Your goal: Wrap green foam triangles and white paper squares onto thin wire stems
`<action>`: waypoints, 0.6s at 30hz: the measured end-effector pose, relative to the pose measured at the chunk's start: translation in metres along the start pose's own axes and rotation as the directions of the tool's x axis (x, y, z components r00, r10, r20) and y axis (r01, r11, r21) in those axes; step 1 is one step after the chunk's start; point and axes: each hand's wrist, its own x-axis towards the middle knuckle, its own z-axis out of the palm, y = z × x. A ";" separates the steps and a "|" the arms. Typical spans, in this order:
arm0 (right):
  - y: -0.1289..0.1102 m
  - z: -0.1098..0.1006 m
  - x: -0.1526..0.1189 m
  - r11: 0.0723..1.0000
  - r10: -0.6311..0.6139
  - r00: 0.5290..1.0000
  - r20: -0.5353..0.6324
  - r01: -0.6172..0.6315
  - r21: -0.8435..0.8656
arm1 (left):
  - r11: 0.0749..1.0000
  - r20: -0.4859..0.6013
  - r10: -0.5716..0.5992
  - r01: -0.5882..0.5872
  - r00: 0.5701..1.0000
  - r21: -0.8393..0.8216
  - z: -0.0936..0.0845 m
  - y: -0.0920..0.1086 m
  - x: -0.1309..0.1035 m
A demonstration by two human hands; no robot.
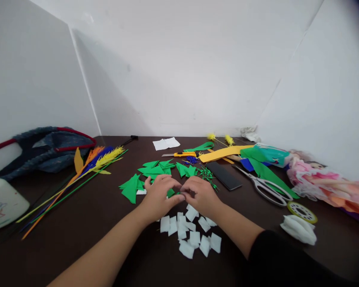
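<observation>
Two hands pinch green paper [170,193]
Left hand [161,196] and right hand [201,195] curl, fingertips close; white squares [194,239] lie below.

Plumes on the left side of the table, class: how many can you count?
3. The orange plume is leftmost, the blue plume lies in the middle, and the yellow plume is on the right. They overlap, so another could be hidden.

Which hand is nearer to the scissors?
Right. The right hand is left of the scissors, with a gap between; the left hand is farther left, beyond the right one.
</observation>
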 end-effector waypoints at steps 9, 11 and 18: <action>0.004 -0.002 -0.002 0.986 -0.093 0.995 0.041 0.097 -0.138 | 0.999 -0.049 -0.012 0.014 0.999 0.043 0.009 -0.004 0.007; 0.005 -0.002 -0.002 0.987 -0.085 0.995 0.048 0.091 -0.135 | 0.998 -0.049 0.007 -0.004 0.999 0.065 0.006 -0.002 0.007; 0.005 -0.003 -0.003 0.999 0.021 0.999 0.040 -0.019 -0.048 | 0.991 -0.053 0.059 -0.052 0.997 0.125 -0.005 0.009 0.004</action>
